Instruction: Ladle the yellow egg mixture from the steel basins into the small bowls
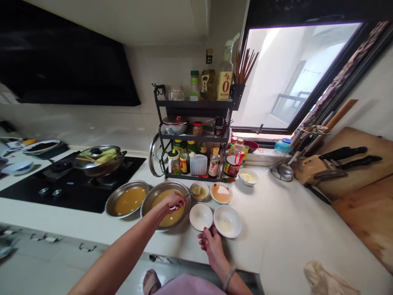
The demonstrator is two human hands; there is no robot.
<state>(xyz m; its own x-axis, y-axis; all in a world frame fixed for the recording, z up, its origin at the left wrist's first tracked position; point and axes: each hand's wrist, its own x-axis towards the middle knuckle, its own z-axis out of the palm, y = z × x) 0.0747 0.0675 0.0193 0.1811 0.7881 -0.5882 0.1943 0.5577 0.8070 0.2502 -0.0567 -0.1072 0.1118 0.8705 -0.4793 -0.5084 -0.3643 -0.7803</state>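
My left hand [172, 201] is closed round the handle of a spoon [195, 190], reaching over a metal pan of yellow liquid [153, 197]. The spoon's bowl rests in a small bowl of brownish sauce [205, 196]. My right hand [210, 241] lies on the counter edge, fingers curled, touching the near rim of an empty white bowl [200, 217]. A second white bowl [227, 221] sits just right of it. Behind stands a bowl of orange sauce [220, 193].
A second metal pan of yellow liquid [126, 199] stands left. A lidded wok [97, 159] sits on the black hob. A black rack of bottles and jars [195, 135] stands behind the bowls. Knife block [319, 168] and wooden boards [365, 192] are right; a cloth [328, 280] lies near right.
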